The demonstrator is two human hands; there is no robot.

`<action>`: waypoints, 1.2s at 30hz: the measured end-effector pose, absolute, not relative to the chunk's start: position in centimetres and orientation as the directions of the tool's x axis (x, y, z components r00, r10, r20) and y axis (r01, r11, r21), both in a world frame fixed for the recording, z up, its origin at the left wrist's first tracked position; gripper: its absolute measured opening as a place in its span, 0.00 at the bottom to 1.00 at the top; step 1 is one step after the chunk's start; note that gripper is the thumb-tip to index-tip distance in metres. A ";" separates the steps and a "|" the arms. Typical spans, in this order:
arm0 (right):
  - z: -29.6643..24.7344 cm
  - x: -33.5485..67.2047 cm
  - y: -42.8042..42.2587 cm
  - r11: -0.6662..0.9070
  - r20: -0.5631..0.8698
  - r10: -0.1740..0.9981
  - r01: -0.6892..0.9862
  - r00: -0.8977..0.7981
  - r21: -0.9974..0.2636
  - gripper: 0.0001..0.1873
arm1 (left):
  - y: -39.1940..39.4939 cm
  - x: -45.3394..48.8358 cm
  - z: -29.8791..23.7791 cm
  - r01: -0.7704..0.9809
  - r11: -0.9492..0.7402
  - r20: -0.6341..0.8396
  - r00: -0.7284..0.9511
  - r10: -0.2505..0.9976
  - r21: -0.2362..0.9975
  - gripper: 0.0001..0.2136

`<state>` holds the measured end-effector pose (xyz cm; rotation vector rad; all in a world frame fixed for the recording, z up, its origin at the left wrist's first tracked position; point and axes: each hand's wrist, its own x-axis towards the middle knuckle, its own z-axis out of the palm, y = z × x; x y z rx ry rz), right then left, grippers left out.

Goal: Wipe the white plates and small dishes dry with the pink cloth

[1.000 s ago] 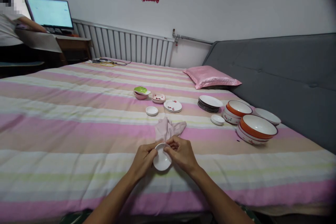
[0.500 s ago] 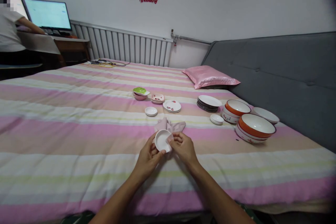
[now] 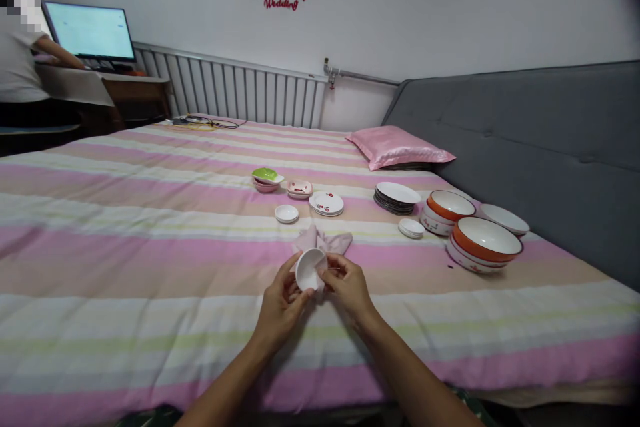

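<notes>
My left hand (image 3: 283, 300) grips a small white dish (image 3: 306, 269) by its left and lower rim, tilted with its hollow toward me. My right hand (image 3: 349, 283) is closed at the dish's right side, pinching a fold of a pale pink cloth (image 3: 320, 238) against the inside. The rest of the cloth spreads out behind the dish, over the striped sheet. Beyond it sit a small stack of white dishes (image 3: 287, 214) and a stack of white plates with red flowers (image 3: 327, 204). The fingers of my left hand are partly hidden behind the dish.
Pink square dishes (image 3: 300, 189) and a green leaf-shaped dish (image 3: 267, 176) on pink bowls stand farther back. To the right are dark-edged plates (image 3: 397, 195), small white saucers (image 3: 411, 228) and orange-rimmed bowls (image 3: 486, 245). A pink pillow (image 3: 400, 147) lies by the grey headboard. A person (image 3: 23, 73) sits far left.
The white dish has tilted a little in my hands, and the right fingers with the cloth have shifted slightly along its inside. The stacks on the bed stay put.
</notes>
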<state>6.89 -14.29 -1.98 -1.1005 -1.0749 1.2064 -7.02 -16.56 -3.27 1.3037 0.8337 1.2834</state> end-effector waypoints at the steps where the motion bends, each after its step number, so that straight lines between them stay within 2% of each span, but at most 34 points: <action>1: -2.1 6.9 -14.2 0.058 0.049 0.996 -0.118 0.081 -0.991 0.18 | -16.6 -7.0 -3.3 -0.190 -0.190 0.224 0.177 0.958 0.963 0.28; 6: -2.0 7.2 -14.1 0.127 0.136 0.970 0.054 0.201 -0.990 0.15 | -16.8 -6.8 -3.2 -0.172 -0.201 0.232 0.183 0.955 0.964 0.28; 15: -0.4 7.5 -14.6 0.188 0.233 0.944 0.198 0.234 -0.962 0.10 | -17.0 -7.0 -2.3 -0.123 -0.131 0.159 0.248 0.956 0.984 0.30; 24: -0.4 7.8 -14.9 0.259 0.302 0.943 0.261 0.141 -0.930 0.06 | -16.9 -7.7 -1.3 -0.088 -0.091 0.114 0.322 0.940 0.992 0.28; 29: -0.7 7.7 -15.2 0.306 0.338 0.938 0.280 0.072 -0.910 0.06 | -16.8 -8.0 -1.2 -0.055 -0.095 0.107 0.303 0.947 0.994 0.29; 34: -0.9 7.5 -15.4 0.325 0.347 0.938 0.308 0.016 -0.894 0.07 | -16.6 -8.3 -1.8 0.045 -0.069 0.053 0.285 0.957 0.997 0.31; 36: -1.0 7.4 -15.4 0.340 0.355 0.935 0.318 -0.011 -0.885 0.07 | -16.5 -8.5 -2.1 0.094 -0.118 0.089 0.269 0.959 0.989 0.29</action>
